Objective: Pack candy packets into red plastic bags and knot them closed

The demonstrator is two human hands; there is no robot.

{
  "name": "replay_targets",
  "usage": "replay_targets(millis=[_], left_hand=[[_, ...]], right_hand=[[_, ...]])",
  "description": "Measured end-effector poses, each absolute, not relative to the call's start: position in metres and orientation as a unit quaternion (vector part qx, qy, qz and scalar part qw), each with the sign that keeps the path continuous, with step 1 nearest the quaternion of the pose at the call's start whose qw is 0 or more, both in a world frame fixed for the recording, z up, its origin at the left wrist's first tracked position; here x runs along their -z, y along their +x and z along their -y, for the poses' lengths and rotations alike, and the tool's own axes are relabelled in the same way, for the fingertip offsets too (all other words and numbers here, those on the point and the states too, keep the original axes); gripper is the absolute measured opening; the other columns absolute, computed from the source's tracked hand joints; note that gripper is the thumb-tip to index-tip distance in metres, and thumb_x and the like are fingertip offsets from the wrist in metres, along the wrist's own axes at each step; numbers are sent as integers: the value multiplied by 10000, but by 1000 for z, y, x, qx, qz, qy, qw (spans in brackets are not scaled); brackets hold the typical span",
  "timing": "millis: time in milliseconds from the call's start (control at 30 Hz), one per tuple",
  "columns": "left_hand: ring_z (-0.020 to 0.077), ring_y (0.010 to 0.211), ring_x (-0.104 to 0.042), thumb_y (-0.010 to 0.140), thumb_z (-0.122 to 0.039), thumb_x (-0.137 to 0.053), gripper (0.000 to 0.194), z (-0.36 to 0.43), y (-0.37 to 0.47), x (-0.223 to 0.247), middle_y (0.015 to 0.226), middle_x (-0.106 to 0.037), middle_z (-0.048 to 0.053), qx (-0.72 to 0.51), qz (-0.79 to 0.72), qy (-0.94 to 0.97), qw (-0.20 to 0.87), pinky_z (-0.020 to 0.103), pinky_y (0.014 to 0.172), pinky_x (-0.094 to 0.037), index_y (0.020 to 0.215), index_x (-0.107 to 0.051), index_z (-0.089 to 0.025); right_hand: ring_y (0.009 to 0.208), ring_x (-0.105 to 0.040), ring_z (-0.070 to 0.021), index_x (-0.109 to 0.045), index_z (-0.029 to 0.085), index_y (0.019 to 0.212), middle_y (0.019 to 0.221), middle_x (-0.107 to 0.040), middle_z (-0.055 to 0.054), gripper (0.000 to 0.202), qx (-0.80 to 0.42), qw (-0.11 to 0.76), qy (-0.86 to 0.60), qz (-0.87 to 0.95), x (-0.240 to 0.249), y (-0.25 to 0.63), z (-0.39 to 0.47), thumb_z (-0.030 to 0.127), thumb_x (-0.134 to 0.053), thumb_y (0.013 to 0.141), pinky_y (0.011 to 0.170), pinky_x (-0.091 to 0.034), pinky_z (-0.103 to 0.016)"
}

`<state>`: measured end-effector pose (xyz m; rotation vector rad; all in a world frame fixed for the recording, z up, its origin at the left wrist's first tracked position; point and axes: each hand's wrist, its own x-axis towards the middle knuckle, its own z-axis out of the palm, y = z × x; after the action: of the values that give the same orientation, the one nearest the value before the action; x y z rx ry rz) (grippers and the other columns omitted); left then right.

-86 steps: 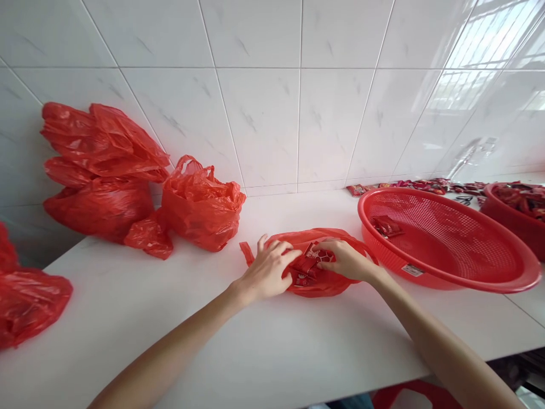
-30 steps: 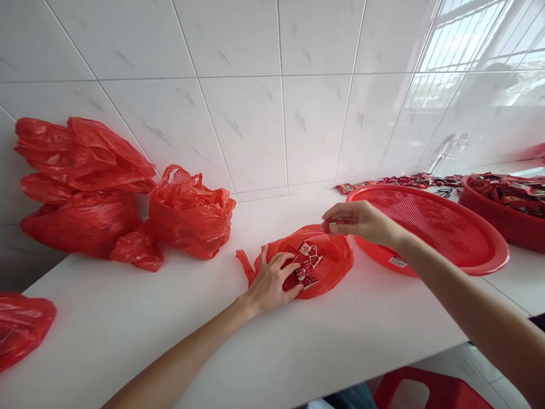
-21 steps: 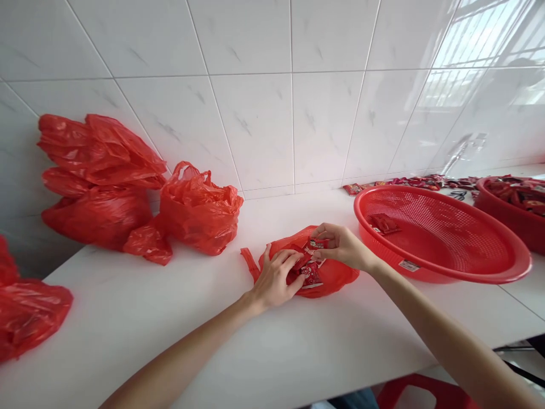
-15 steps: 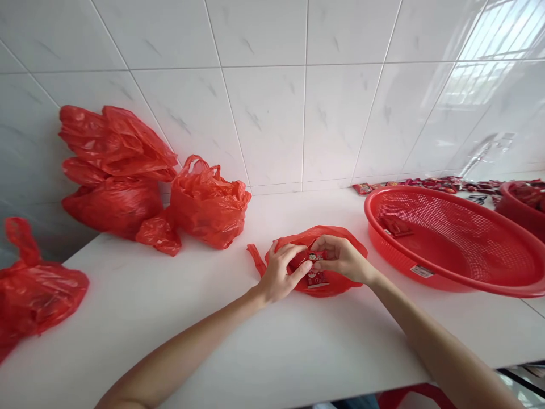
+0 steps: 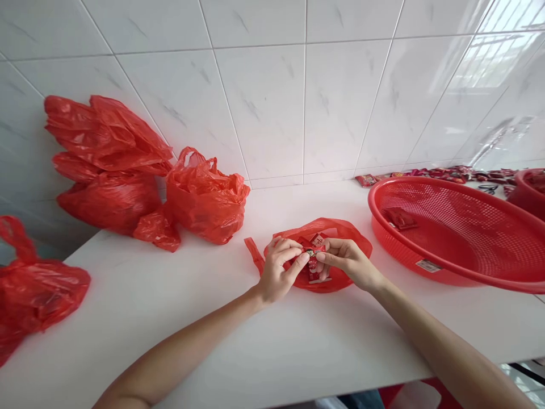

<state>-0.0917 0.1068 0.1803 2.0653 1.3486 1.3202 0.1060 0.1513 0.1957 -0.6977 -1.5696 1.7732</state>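
- Both hands are pinched onto the same small red packet (image 5: 313, 250), left hand (image 5: 279, 268) on one end and right hand (image 5: 347, 261) on the other, right above the open red plastic bag (image 5: 346, 228)
- Biggest risk imo: it's a thumb-and-fingertip hold on a tiny slick-looking wrapper, so if one side slips it'd probably drop back among the loose packets (image 5: 315, 272) in the bag and blend right in
- Pulling the ends apart too hard could tear the wrapper, though I can't tell how tough it is
- The bag is floppy, so a wrist brushing its rim could fold it over the packets; its loose handle (image 5: 254, 254) sticks out just beside the left hand and could snag
- Just right of the bag is a red perforated basket (image 5: 389, 247) with a few packets (image 5: 401, 218) in it, and its raised rim is what a careless right arm could bump
- Behind the basket, more packets (image 5: 447, 172) are strewn along the tiled wall (image 5: 264, 113)
- Stuffed red bags (image 5: 114, 199) crowd the left of the white desk (image 5: 221, 346), so not much elbow room up there
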Motion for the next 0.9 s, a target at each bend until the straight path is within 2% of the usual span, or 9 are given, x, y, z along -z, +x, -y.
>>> replay_targets(millis=[233,333,533,700,900], left_hand=[[191,864,-609,955,-331,-550,224,-106,-93,-187,848,-682,19,-465,-470,710,243,374,956,-391,821,-684,-212],[179,826,-598,958,-319,-541,246,-108,-95,-188,803,-664,6,-474,-468,712,222,365,957,-379,767,-649,-208],[162,808,-615,955,-300,-534,246,-107,-95,-189,773,-649,-20,-472,-482,718,172,378,1057,-284,737,-600,-206],[160,820,-622,955,-280,-538,227,-105,-93,-192,812,-676,-13,-476,-469,730,143,357,928,-338,762,-629,-201],[174,817,-600,947,-330,-569,210,-102,-93,-196,799,-684,6,-469,-453,715,251,333,845,-410,841,-703,-207]], right_hand=[[580,-685,-138,-662,152,804,714,-719,-20,325,-677,341,-258,600,-195,104,-147,459,-763,844,595,-545,-274],[600,-692,-145,-668,153,809,726,-730,-32,341,-678,344,-247,600,-194,104,-147,482,-721,876,627,-554,-289],[592,-683,-138,-628,164,728,704,-725,-30,383,-679,368,-242,587,-190,103,-147,499,-680,906,647,-551,-285],[601,-672,-139,-642,159,758,715,-719,-35,382,-674,368,-242,593,-188,102,-148,507,-664,916,637,-542,-281],[625,-661,-142,-679,153,783,701,-703,-34,375,-656,370,-234,614,-188,102,-148,496,-647,930,650,-544,-283]])
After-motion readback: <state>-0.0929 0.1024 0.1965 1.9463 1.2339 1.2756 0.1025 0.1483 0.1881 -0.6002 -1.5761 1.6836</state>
